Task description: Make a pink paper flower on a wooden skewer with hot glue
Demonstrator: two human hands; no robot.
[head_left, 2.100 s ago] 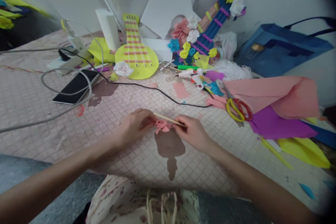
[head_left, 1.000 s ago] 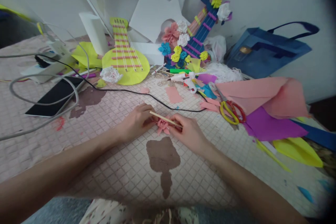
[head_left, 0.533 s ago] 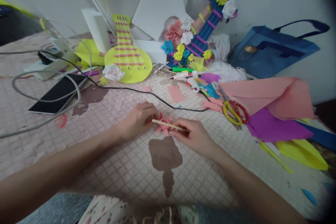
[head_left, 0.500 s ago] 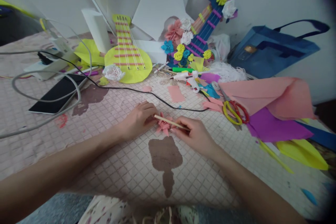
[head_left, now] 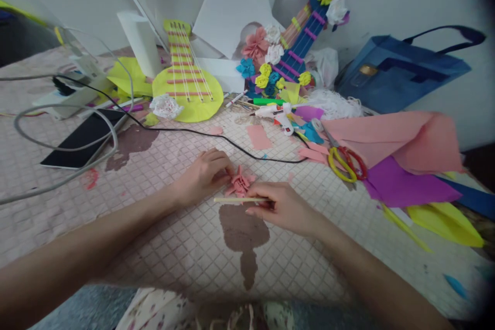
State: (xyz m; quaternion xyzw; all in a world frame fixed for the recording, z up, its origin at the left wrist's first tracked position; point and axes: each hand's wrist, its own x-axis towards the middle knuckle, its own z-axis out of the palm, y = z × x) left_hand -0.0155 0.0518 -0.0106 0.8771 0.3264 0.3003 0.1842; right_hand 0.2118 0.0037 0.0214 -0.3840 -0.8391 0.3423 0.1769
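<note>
A pink paper flower (head_left: 240, 182) with pointed, layered petals lies on the quilted cloth in front of me. On its left edge are the curled fingers of my left hand (head_left: 204, 174), closed on a petal; the fingertips are partly hidden. My right hand (head_left: 284, 205) grips a thin wooden stick (head_left: 235, 199), which points left and lies level just on the near side of the flower. The right index finger is close against the flower's right side.
A black cord (head_left: 193, 131) crosses behind my hands. Scissors (head_left: 345, 164), a white glue gun (head_left: 279, 113) and pink paper (head_left: 398, 134) are at the right. A yellow paper guitar (head_left: 199, 80) leans at the back; a tablet (head_left: 83, 139) lies left.
My right hand has moved slightly toward me, bringing the stick from across the flower to its near side. The left hand has stayed at the flower's edge.
</note>
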